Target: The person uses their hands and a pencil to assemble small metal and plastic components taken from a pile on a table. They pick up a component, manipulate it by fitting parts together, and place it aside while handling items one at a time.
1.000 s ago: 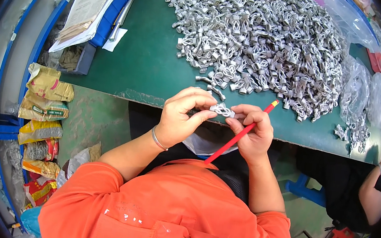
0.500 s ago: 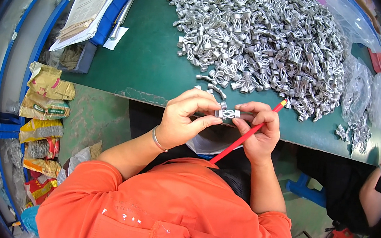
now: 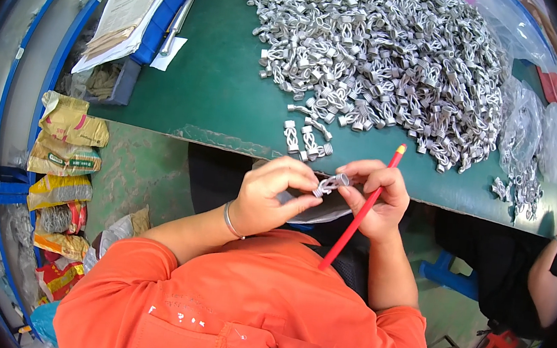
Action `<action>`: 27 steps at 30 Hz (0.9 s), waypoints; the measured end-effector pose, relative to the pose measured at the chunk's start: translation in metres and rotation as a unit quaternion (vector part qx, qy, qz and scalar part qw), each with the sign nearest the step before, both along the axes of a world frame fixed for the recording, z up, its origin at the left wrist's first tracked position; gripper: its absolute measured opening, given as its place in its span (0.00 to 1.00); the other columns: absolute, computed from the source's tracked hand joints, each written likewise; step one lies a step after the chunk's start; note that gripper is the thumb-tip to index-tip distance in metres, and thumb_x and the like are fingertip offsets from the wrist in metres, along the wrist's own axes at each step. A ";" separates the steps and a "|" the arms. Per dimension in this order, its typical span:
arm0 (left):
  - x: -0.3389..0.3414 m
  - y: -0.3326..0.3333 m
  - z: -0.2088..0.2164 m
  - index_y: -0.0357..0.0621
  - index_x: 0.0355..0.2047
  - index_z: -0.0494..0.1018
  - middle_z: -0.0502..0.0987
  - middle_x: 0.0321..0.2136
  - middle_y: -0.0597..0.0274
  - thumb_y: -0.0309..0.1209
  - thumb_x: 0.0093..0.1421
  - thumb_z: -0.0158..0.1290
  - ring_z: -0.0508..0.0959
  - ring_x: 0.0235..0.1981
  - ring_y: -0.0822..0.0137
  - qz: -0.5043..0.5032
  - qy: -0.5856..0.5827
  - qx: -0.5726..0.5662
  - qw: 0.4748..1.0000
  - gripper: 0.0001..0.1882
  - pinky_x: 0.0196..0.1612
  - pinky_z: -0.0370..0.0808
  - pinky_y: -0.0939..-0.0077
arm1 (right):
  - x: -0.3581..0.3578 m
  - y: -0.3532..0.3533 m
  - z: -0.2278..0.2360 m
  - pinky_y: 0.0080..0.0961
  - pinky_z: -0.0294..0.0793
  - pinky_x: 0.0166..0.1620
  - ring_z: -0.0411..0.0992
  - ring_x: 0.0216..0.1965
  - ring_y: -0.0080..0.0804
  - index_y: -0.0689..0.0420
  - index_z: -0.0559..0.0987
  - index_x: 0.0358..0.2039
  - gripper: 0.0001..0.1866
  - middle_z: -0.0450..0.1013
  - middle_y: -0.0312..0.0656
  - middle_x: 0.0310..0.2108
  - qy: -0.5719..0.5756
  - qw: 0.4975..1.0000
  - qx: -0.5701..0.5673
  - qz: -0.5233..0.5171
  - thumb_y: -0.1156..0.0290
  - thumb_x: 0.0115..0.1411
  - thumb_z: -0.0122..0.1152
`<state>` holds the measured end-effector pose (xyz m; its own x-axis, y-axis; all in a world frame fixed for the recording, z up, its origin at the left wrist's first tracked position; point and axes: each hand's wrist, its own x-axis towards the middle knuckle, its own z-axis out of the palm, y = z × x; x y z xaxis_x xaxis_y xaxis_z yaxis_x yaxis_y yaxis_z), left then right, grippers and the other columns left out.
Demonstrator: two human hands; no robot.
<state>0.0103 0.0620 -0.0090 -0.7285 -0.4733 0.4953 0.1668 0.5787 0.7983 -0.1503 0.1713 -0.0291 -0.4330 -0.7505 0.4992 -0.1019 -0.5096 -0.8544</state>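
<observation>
Between my two hands, just off the table's near edge, is a small silver metal part point(image 3: 331, 185) with a ribbed, ring-like end and open loops. My left hand point(image 3: 275, 191) pinches its left end with thumb and forefinger. At the ribbed end, my right hand point(image 3: 379, 197) grips it with the fingertips. A red stick with a yellow tip point(image 3: 359, 216), perhaps a pencil or brush, also rests in my right hand, slanting between the fingers. Several like parts point(image 3: 306, 139) lie singly on the table beyond my hands, and a large heap of them point(image 3: 386, 56) rises behind.
The green table point(image 3: 215, 65) carries a blue bin point(image 3: 172, 20) with papers at the left. Clear plastic bags point(image 3: 522, 118) lie at the right. A blue rack point(image 3: 14, 71) and several filled sacks point(image 3: 67, 152) stand left. Another person's arm point(image 3: 546, 277) shows at the far right.
My hands have drawn slightly down toward me, and the silver part has turned from level to slanted, its ribbed end now up at the right. The red stick has swung steeper.
</observation>
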 end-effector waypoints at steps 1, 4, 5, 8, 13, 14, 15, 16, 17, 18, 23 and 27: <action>0.003 0.001 -0.001 0.39 0.29 0.75 0.77 0.31 0.54 0.21 0.42 0.66 0.78 0.32 0.63 -0.009 -0.004 -0.002 1.000 0.14 0.34 0.76 0.75 | -0.005 0.000 0.007 0.20 0.74 0.31 0.74 0.27 0.27 0.59 0.64 0.24 0.15 0.75 0.53 0.32 0.073 0.997 0.012 0.023 0.86 0.48 0.64; 0.011 0.002 -0.002 0.38 0.30 0.75 0.77 0.32 0.54 0.21 0.43 0.65 0.78 0.31 0.64 -0.017 -0.018 0.000 1.000 0.14 0.34 0.75 0.75 | -0.006 -0.003 0.010 0.21 0.72 0.29 0.73 0.26 0.29 0.59 0.66 0.22 0.14 0.75 0.50 0.31 0.140 0.989 0.039 0.018 0.86 0.46 0.64; 0.013 0.000 -0.002 0.37 0.32 0.75 0.76 0.33 0.54 0.20 0.44 0.65 0.77 0.30 0.65 -0.020 -0.044 -0.007 0.999 0.14 0.33 0.75 0.76 | -0.003 -0.007 0.010 0.23 0.71 0.29 0.73 0.27 0.32 0.59 0.66 0.23 0.14 0.75 0.49 0.31 0.192 0.980 0.046 -0.034 0.86 0.46 0.64; 0.014 0.000 0.001 0.36 0.34 0.75 0.74 0.33 0.56 0.19 0.45 0.63 0.76 0.29 0.68 0.005 -0.094 0.010 0.995 0.14 0.31 0.75 0.78 | 0.000 -0.021 0.014 0.29 0.71 0.32 0.71 0.31 0.43 0.59 0.67 0.24 0.14 0.75 0.45 0.33 0.298 0.942 0.091 -0.121 0.86 0.43 0.63; 0.004 -0.013 0.003 0.34 0.38 0.74 0.72 0.36 0.58 0.17 0.48 0.60 0.75 0.26 0.72 0.076 -0.097 -0.089 0.988 0.15 0.29 0.73 0.82 | 0.003 -0.025 0.014 0.32 0.71 0.35 0.71 0.32 0.45 0.60 0.67 0.25 0.14 0.73 0.43 0.30 0.337 0.925 0.113 -0.134 0.86 0.41 0.63; 0.001 -0.017 0.004 0.34 0.39 0.74 0.72 0.38 0.58 0.16 0.48 0.59 0.74 0.25 0.73 0.067 -0.097 -0.128 0.985 0.16 0.29 0.73 0.82 | 0.002 -0.023 0.013 0.31 0.71 0.34 0.71 0.31 0.43 0.60 0.67 0.25 0.14 0.73 0.43 0.29 0.322 0.931 0.114 -0.131 0.86 0.43 0.62; 0.000 -0.017 0.005 0.34 0.39 0.74 0.72 0.38 0.58 0.16 0.48 0.59 0.74 0.25 0.73 0.068 -0.097 -0.127 0.985 0.16 0.29 0.73 0.82 | 0.001 -0.021 0.013 0.30 0.71 0.33 0.71 0.29 0.41 0.60 0.66 0.24 0.13 0.72 0.43 0.28 0.307 0.936 0.116 -0.128 0.86 0.44 0.61; -0.002 -0.016 0.007 0.34 0.39 0.74 0.72 0.37 0.57 0.16 0.48 0.59 0.74 0.25 0.73 0.075 -0.105 -0.087 0.988 0.16 0.29 0.73 0.82 | 0.001 -0.019 0.012 0.30 0.71 0.33 0.71 0.29 0.41 0.60 0.66 0.24 0.13 0.72 0.43 0.28 0.308 0.936 0.116 -0.128 0.86 0.44 0.61; -0.003 -0.016 0.007 0.34 0.39 0.74 0.72 0.37 0.57 0.16 0.48 0.59 0.74 0.25 0.73 0.083 -0.114 -0.047 0.989 0.16 0.29 0.74 0.82 | 0.001 -0.017 0.012 0.26 0.71 0.31 0.71 0.27 0.36 0.59 0.65 0.25 0.12 0.71 0.43 0.27 0.224 0.959 0.139 -0.105 0.86 0.48 0.60; -0.004 -0.016 0.007 0.34 0.39 0.74 0.73 0.37 0.57 0.16 0.48 0.59 0.75 0.26 0.73 0.081 -0.116 -0.035 0.989 0.16 0.28 0.74 0.81 | 0.001 -0.014 0.012 0.23 0.71 0.29 0.70 0.25 0.31 0.59 0.64 0.25 0.12 0.71 0.43 0.27 0.138 0.974 0.162 -0.083 0.86 0.51 0.59; -0.002 -0.016 0.007 0.33 0.40 0.74 0.74 0.36 0.56 0.16 0.49 0.59 0.78 0.30 0.73 0.040 -0.101 0.088 0.990 0.16 0.30 0.76 0.82 | 0.004 -0.009 0.026 0.15 0.71 0.29 0.69 0.25 0.19 0.58 0.61 0.26 0.12 0.71 0.42 0.28 -0.147 0.973 0.179 0.021 0.84 0.57 0.55; 0.001 -0.013 0.008 0.30 0.37 0.75 0.75 0.32 0.55 0.16 0.49 0.59 0.80 0.33 0.69 0.002 -0.058 0.239 0.969 0.13 0.34 0.77 0.83 | 0.003 -0.008 0.024 0.16 0.72 0.29 0.72 0.28 0.23 0.58 0.62 0.26 0.12 0.71 0.42 0.29 -0.166 0.970 0.172 0.037 0.85 0.56 0.55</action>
<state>0.0110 0.0492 -0.0013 -0.7640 -0.6312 0.1337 0.0578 0.1394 0.9886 -0.1477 0.1630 -0.0048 -0.4649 -0.8836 0.0563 0.2345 -0.1842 -0.9545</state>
